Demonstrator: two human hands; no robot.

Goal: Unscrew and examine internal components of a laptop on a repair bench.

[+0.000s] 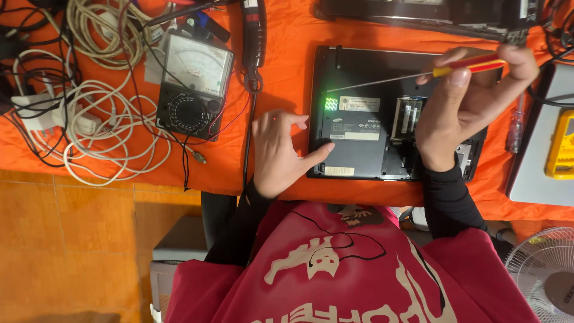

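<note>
A black laptop [359, 78] lies upside down on an orange cloth, with an open memory bay [408, 116] in its underside. My left hand [278, 152] rests at the laptop's left front corner, thumb touching the base, fingers spread. My right hand [469, 98] hovers over the laptop's right side and grips a screwdriver [469, 67] with a red and yellow handle. Its thin shaft points left, and the tip ends near a white sticker with green marks [330, 103].
An analog multimeter [192, 87] sits to the left among white and black cables [95, 119]. Another dark device [430, 15] lies at the back. A grey laptop [538, 173] with a yellow meter [562, 146] stands right. A small clear screwdriver [515, 131] lies beside it. A fan [547, 275] is lower right.
</note>
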